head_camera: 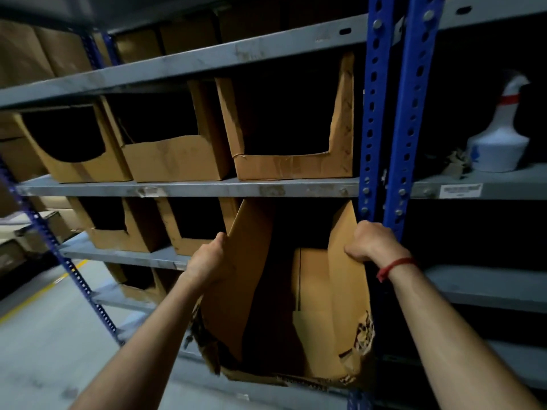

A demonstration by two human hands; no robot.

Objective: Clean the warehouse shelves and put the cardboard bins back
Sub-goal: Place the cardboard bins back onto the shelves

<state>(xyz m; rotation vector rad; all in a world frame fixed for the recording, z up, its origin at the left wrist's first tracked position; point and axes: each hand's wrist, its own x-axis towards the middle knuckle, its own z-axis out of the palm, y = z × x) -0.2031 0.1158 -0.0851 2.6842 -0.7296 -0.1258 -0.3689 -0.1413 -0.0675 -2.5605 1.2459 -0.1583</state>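
Two hands were on one cardboard bin (321, 291), and what a battered one it was! The left hand (207, 261) gripped the edge of its left wall, fingers wrapped round the board. The right hand (370, 242), with a single red band (396, 266) on its wrist, had its fingers hooked over the right wall. The bin sat tilted in the bay under the middle shelf (207, 189), just beside two blue posts (374, 113), with its torn lower front hanging out toward the camera. Two more bins (118, 239) stood to its left on the same level. Three bins (177, 161) were lined up side by side on the shelf above. In the next bay over, one white spray bottle (500, 143) stood upright.
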